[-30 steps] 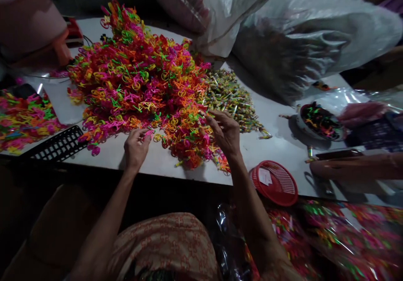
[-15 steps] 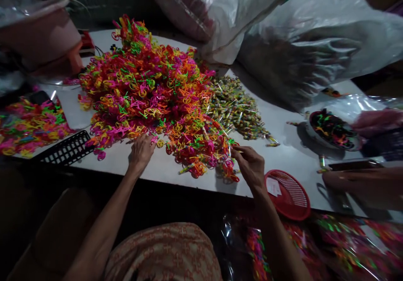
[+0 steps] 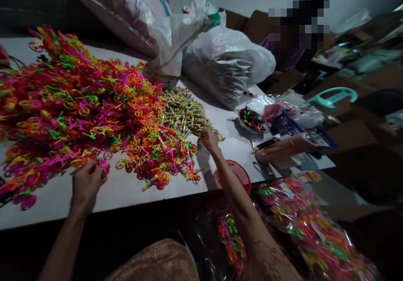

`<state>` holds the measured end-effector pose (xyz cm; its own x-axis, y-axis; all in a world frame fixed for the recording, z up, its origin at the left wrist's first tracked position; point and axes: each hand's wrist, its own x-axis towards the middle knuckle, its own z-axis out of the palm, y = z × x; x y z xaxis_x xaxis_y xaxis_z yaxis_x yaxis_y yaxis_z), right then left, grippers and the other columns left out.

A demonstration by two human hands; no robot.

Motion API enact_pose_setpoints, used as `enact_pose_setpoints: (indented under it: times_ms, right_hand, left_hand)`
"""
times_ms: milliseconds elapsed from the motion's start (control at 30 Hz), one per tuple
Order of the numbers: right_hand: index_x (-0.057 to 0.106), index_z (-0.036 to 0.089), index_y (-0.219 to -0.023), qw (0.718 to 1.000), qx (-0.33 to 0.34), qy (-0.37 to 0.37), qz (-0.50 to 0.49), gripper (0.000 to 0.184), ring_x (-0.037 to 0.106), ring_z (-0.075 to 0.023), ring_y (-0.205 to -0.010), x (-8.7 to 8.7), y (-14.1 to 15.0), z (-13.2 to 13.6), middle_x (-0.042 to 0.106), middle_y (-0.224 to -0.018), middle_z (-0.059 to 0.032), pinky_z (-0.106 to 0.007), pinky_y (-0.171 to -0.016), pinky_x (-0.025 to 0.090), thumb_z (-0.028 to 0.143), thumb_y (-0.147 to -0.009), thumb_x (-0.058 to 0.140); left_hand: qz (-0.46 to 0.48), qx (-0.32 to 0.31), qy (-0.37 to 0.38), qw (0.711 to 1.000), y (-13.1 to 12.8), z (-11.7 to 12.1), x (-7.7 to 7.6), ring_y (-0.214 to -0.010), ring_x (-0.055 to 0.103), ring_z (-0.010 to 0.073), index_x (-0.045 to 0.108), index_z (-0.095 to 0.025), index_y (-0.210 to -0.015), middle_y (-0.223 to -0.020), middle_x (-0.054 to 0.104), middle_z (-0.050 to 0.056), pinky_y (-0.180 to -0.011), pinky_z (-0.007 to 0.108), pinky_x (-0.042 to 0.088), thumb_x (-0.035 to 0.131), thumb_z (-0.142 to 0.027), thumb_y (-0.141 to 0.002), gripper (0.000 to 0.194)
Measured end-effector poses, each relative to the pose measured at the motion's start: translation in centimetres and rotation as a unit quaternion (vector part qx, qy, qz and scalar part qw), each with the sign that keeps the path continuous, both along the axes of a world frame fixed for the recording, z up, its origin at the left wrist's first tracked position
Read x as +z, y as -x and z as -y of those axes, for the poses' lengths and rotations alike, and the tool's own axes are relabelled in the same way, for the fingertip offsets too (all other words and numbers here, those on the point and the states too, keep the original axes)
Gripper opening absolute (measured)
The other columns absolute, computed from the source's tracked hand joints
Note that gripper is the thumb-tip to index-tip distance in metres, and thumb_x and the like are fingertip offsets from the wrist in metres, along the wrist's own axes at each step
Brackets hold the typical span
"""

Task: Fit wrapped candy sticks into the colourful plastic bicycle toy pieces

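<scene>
My left hand (image 3: 86, 184) is closed at the near edge of a large heap of bright plastic pieces (image 3: 94, 104), many with thin rings like tiny bicycle wheels. Its thumb and fingers pinch a pink plastic piece (image 3: 103, 163). My right hand (image 3: 210, 141) reaches to the near right edge of a pile of small printed tubes (image 3: 184, 111). Its fingers are bent together among the tubes; what they grip, if anything, is hidden. A loose yellow-green tube (image 3: 149, 183) lies at the heap's front. Several more tubes are mixed into the plastic pieces.
Beneath my right forearm sits a red basket (image 3: 242, 174) at the table edge. Farther right are a bowl of dark pieces (image 3: 252, 120), a pinkish case (image 3: 285, 148) and a blue crate (image 3: 327, 142). Big plastic sacks (image 3: 229, 58) line the back. Filled clear bags (image 3: 317, 230) lie below.
The view has swung right. My right hand has left the front of the plastic heap and moved to the tube pile. My left hand stays by the heap, now pinching a pink piece.
</scene>
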<state>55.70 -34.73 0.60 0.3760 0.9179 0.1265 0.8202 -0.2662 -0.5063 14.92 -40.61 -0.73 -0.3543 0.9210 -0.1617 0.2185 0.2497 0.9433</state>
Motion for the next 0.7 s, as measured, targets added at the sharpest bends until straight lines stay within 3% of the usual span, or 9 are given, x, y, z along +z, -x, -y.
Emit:
enact_pose_setpoints:
  times_ms: [67, 167, 300, 433, 500, 567, 633, 700]
  right_hand:
    - [0.062, 0.016, -0.064, 1.0, 0.001, 0.016, 0.025, 0.016, 0.061, -0.0165, -0.079, -0.2, 0.2, -0.1, 0.064, -0.079, -0.0092, -0.03, -0.073, 0.039, 0.005, -0.075, 0.056]
    - [0.061, 0.015, -0.074, 0.999, 0.006, 0.025, 0.044, 0.016, 0.059, -0.011, -0.081, -0.3, 0.2, 0.1, 0.062, -0.09, -0.0057, -0.028, -0.077, 0.038, 0.001, -0.077, 0.053]
    - [0.057, 0.015, -0.066, 0.998, -0.013, 0.032, 0.045, 0.017, 0.057, -0.0129, -0.08, 0.0, -0.2, 0.3, 0.061, -0.078, -0.0026, -0.03, -0.076, 0.04, 0.001, -0.075, 0.057]
    - [0.051, 0.017, -0.05, 0.997, -0.053, 0.033, 0.036, 0.024, 0.058, -0.0183, -0.073, 0.7, 0.0, 0.9, 0.058, -0.063, -0.0041, -0.032, -0.069, 0.039, 0.002, -0.066, 0.06]
    - [0.052, 0.018, -0.052, 0.998, -0.057, 0.006, -0.037, 0.019, 0.055, -0.0165, -0.061, 1.0, 0.9, 2.0, 0.054, -0.056, -0.001, -0.03, -0.06, 0.039, 0.01, -0.065, 0.064]
    - [0.055, 0.018, -0.055, 0.978, -0.035, -0.037, -0.202, 0.016, 0.047, -0.0121, -0.048, 1.4, 2.5, 3.7, 0.049, -0.049, 0.0033, -0.026, -0.049, 0.034, 0.021, -0.063, 0.069]
    - [0.056, 0.018, -0.055, 0.922, -0.002, -0.055, -0.383, 0.019, 0.039, -0.0086, -0.04, 2.0, 5.0, 5.7, 0.045, -0.044, 0.0061, -0.024, -0.042, 0.03, 0.028, -0.058, 0.072]
    - [0.058, 0.018, -0.057, 0.864, 0.029, -0.037, -0.502, 0.019, 0.039, -0.0078, -0.038, 2.7, 7.9, 7.7, 0.047, -0.043, 0.0063, -0.023, -0.04, 0.031, 0.027, -0.054, 0.075]
  left_hand:
    - [0.143, 0.029, 0.027, 0.989, -0.5, 0.9, 0.4, -0.061, 0.06, 0.0161, 0.061, -0.018, -0.067, -0.061, 0.062, -0.001, -0.057, 0.028, 0.051, 0.064, -0.023, -0.06, 0.009]
    - [0.314, 0.053, 0.088, 0.944, -1.9, 2.2, 1.1, -0.059, 0.062, 0.0138, 0.062, -0.016, -0.064, -0.064, 0.067, 0.001, -0.055, 0.024, 0.053, 0.066, -0.018, -0.056, 0.009]
    - [0.364, 0.037, 0.132, 0.921, -3.7, 3.5, 1.8, -0.058, 0.064, 0.0129, 0.064, -0.014, -0.065, -0.066, 0.07, 0.003, -0.054, 0.022, 0.054, 0.069, -0.013, -0.054, 0.012]
    - [0.394, 0.017, 0.128, 0.91, -4.7, 4.0, 1.7, -0.063, 0.066, 0.0143, 0.065, -0.013, -0.069, -0.066, 0.07, 0.003, -0.061, 0.024, 0.056, 0.073, -0.014, -0.053, 0.018]
    - [0.409, 0.019, 0.109, 0.906, -5.0, 4.0, 1.7, -0.064, 0.066, 0.0142, 0.065, -0.014, -0.07, -0.065, 0.07, 0.002, -0.062, 0.024, 0.055, 0.074, -0.015, -0.052, 0.02]
    - [0.42, 0.02, 0.098, 0.902, -5.2, 4.1, 1.8, -0.062, 0.066, 0.0137, 0.065, -0.013, -0.071, -0.066, 0.07, 0.002, -0.061, 0.024, 0.054, 0.075, -0.015, -0.052, 0.021]
    - [0.429, 0.012, 0.099, 0.898, -5.6, 4.1, 2.0, -0.06, 0.065, 0.0134, 0.065, -0.013, -0.072, -0.068, 0.07, 0.002, -0.059, 0.024, 0.053, 0.075, -0.017, -0.053, 0.022]
    - [0.442, 0.002, 0.105, 0.891, -6.2, 4.1, 2.2, -0.058, 0.065, 0.0139, 0.066, -0.013, -0.071, -0.067, 0.07, 0.002, -0.058, 0.026, 0.053, 0.076, -0.018, -0.052, 0.022]
